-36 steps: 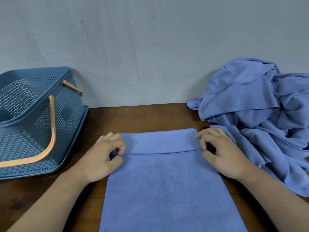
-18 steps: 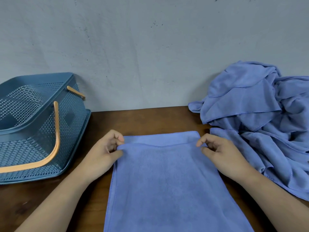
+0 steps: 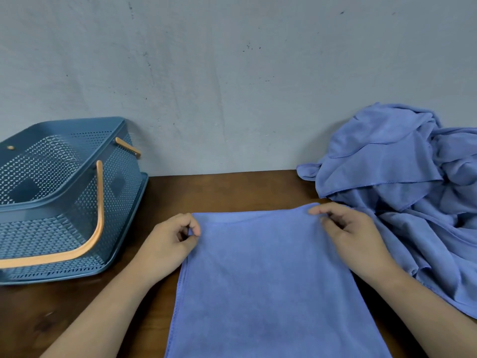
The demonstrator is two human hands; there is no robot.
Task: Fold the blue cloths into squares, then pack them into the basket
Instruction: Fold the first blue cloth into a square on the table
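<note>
On my feed, the left fingers (image 3: pixel 194 229) are curled, with thumb and forefinger pinching the far left corner of the blue cloth (image 3: pixel 265 280). The right fingers (image 3: pixel 321 210) are bent the same way and pinch the far right corner. Both the left hand (image 3: pixel 167 245) and the right hand (image 3: pixel 355 235) rest low on the cloth's side edges, with the forearms running back toward me.

The cloth lies flat on the dark wooden desk (image 3: pixel 232 189), doubled over. Its upper layer stops just short of the far edge, so a thin strip of the lower layer shows. Just beside the right hand, a heap of loose blue cloths (image 3: pixel 413 202) is piled against the grey wall (image 3: pixel 232 73). Well to the left stands the blue perforated basket (image 3: pixel 64 202) with its orange handles (image 3: pixel 99 215), apart from the cloth.
</note>
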